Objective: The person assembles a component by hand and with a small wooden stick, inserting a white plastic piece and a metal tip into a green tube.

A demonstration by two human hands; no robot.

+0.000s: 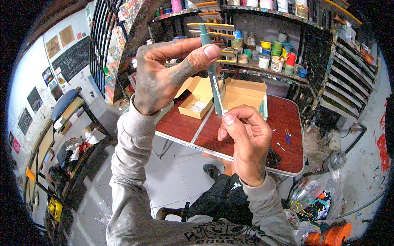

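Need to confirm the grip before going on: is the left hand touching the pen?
Touching. The head view shows the left hand pinching the pen near its upper end, with the thumb lying across it.

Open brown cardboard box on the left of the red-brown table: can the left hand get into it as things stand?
Probably not while the left hand grips the slim green pen, though the box has its top open and looks uncovered.

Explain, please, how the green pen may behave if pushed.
The pen looks stiff, running straight from left hand to right hand. Seemingly round along its length, it would probably roll. Being slim, it is likely light.
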